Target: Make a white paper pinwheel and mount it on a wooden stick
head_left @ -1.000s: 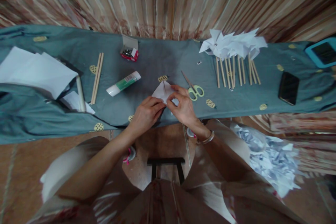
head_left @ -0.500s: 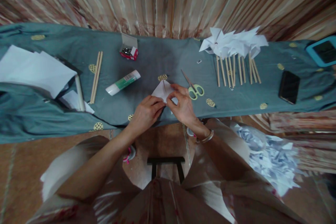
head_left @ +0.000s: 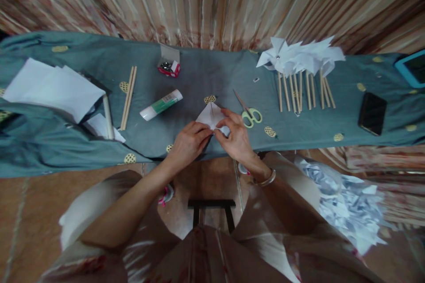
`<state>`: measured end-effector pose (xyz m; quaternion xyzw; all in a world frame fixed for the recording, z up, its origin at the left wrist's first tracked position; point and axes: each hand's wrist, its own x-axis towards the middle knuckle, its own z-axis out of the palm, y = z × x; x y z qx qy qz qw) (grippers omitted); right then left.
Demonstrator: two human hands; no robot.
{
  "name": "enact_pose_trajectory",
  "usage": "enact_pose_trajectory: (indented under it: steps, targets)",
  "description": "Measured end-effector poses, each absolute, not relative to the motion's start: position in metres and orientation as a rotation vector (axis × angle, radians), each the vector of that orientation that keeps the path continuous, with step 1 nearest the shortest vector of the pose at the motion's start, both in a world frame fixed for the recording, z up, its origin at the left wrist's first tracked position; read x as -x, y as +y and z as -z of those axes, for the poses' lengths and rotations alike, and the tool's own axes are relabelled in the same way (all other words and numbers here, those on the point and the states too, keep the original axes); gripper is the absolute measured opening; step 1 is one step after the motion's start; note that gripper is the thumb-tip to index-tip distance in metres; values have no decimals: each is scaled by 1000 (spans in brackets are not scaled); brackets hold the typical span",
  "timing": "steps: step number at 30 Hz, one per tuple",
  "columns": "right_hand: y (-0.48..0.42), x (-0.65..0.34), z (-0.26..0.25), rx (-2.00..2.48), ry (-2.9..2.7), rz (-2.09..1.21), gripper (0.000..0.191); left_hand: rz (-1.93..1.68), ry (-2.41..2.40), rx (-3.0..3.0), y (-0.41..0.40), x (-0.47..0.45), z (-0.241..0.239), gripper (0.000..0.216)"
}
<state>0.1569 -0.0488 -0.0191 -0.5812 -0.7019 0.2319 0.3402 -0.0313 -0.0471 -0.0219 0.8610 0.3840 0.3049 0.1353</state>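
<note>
Near the table's front edge lies a small white piece of paper [head_left: 210,115] with slits cut toward its middle. My left hand [head_left: 191,142] pinches its near left edge, fingers bent together. On the other side my right hand [head_left: 235,137] has thumb and forefinger closed on the paper's near right part, close to my left fingertips. Just right of the paper rests a pair of scissors [head_left: 250,116] with pale green handles, its blades pointing away. A green and white glue stick [head_left: 161,105] lies to the left. My fingers hide the paper's near corner.
Several white paper pinwheels [head_left: 299,58] on wooden sticks lie at the right, beyond a black phone [head_left: 372,113]. Left are loose sticks [head_left: 129,98], paper sheets [head_left: 55,88] and a small red box [head_left: 168,67] of metal pieces. A bag of folded paper [head_left: 352,208] stands on the floor.
The whole view has shifted slightly, so things appear farther right. My right thumb and forefinger have moved a little on the paper; my left hand keeps its pinch.
</note>
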Motion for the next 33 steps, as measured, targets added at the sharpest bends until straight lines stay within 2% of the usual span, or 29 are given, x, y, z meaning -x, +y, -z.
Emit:
enact_pose_trajectory:
  steps: [26,33]
  targets:
    - [-57,-159,22,1474,-1903,-459,5,-876,1084,-2475,-45,32,28,23]
    - [-57,-161,23,1472,-1923,-474,11,-894,1079,-2498,-45,31,25,25]
